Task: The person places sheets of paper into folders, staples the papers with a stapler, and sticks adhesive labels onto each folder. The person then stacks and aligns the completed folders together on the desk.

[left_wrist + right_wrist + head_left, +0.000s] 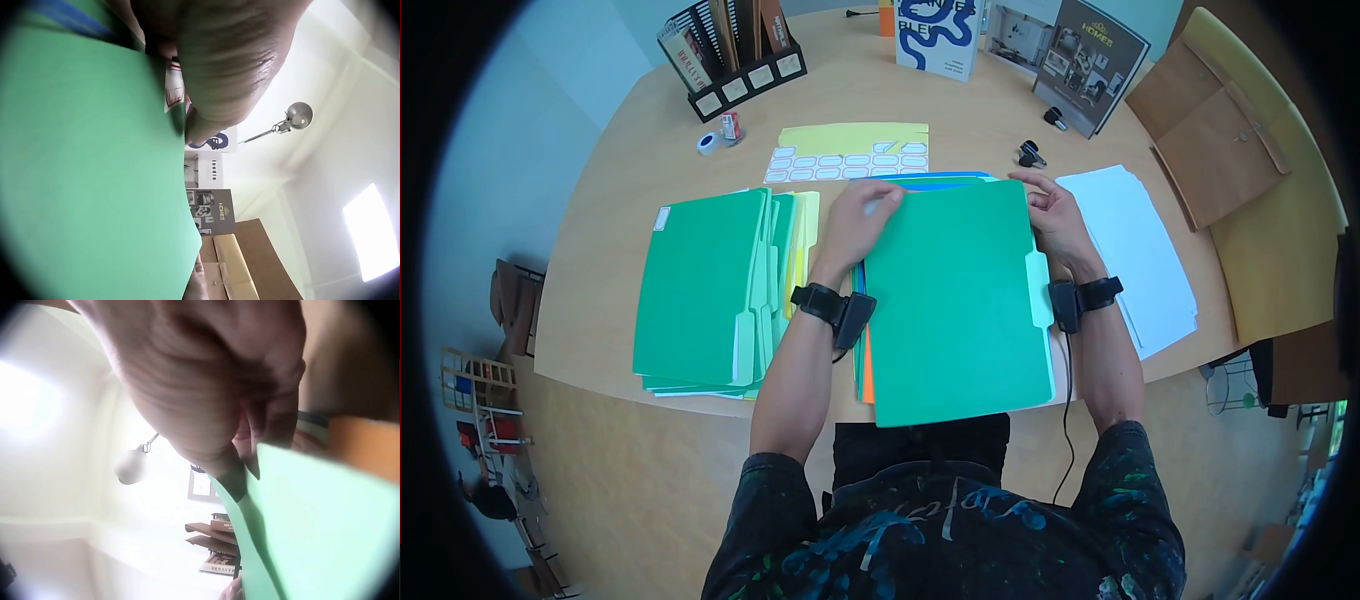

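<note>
A green tabbed folder point(960, 300) is tilted up in front of the person, its tab at the right edge. The left hand point(860, 225) is at its top left corner. In the left wrist view, a small white label point(174, 87) with a red border shows between that hand's fingers and thumb, against the green. The right hand point(1060, 220) pinches the folder's top right corner; in the right wrist view its thumb sits at the opening between the two leaves. Blue, green and orange folders point(867, 370) lie beneath.
Left is a stack of green folders point(700, 290) with yellow ones. A label sheet point(845, 166) lies behind the hands, white paper point(1130, 255) to the right. Farther back stand a black file holder point(740, 85), books point(1090, 65), tape point(707, 144) and black clips point(1030, 155).
</note>
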A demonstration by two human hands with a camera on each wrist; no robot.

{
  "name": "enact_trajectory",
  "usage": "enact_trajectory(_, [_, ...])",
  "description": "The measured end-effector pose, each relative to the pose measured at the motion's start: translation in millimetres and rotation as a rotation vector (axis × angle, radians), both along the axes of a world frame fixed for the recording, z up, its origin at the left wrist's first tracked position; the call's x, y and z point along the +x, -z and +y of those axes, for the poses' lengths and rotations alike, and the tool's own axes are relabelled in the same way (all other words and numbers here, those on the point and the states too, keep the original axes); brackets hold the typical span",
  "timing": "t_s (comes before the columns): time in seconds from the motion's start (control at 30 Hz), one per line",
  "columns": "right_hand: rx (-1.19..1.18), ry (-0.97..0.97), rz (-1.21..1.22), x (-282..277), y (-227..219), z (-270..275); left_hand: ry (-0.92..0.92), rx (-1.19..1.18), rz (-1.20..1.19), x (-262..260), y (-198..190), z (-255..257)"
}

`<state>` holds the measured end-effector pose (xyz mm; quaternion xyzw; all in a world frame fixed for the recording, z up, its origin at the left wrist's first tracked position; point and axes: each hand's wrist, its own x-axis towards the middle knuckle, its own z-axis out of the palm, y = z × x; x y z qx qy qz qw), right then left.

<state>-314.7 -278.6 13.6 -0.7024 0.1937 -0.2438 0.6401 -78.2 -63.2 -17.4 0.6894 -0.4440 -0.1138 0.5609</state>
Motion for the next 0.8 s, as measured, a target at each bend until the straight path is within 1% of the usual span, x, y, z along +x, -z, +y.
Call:
enact_trajectory(0.03, [-0.01,-0.009,0.034,0.8,4.3,-0.9,0.052,-0.005,0.027,-2.5,-2.8,1.4])
enact_trajectory(0.07, [-0.01,-0.008,0.036,1.4,8.7,-3.7,0.053,-0.005,0.029,-4.0,-6.0,2.6])
enact_trajectory(0.13, [-0.042,0.022,0.161,0.9,12.4,-8.4,0.098,0.013,-0.023,-7.2,-11.0,4.4])
enact_trajectory(0.27, [-0.024,0.038,0.14,1.2,13.0,-6.6,0.105,-0.018,-0.071,-7.2,-12.7,5.3])
enact_trajectory(0.37, [-0.042,0.028,0.183,0.2,6.7,-2.5,0.104,0.012,-0.077,-6.0,-11.5,4.3])
enact_trajectory(0.43, [-0.025,0.037,0.232,-1.4,-1.5,3.9,0.101,0.068,0.061,-6.6,-11.5,5.1])
enact_trajectory(0.47, [-0.025,0.039,0.232,-0.9,0.2,3.3,0.102,0.068,0.062,-7.1,-10.1,3.5])
enact_trajectory(0.53, [-0.044,0.054,0.239,1.9,2.4,4.2,0.123,-0.009,0.036,-7.1,-2.8,-0.3])
enact_trajectory(0.57, [-0.044,0.054,0.241,1.4,0.1,5.4,0.123,-0.009,0.039,-5.2,1.8,-1.7])
enact_trajectory(0.63, [-0.058,0.05,0.281,-0.9,-6.4,7.3,0.123,0.022,-0.144,-2.8,3.9,-2.6])
enact_trajectory(0.67, [-0.058,0.05,0.284,-1.3,-6.1,6.9,0.124,0.021,-0.142,-2.4,1.4,-1.6])
enact_trajectory(0.73, [-0.068,0.044,0.299,-1.8,-7.4,8.1,0.19,0.031,0.112,-1.1,-4.2,1.2])
enact_trajectory(0.77, [-0.067,0.044,0.302,-2.6,-10.1,9.9,0.19,0.031,0.114,2.7,-2.2,1.7])
enact_trajectory(0.8, [-0.099,0.046,0.314,-4.3,-13.4,12.0,0.232,-0.066,0.322,7.9,-0.4,1.6])
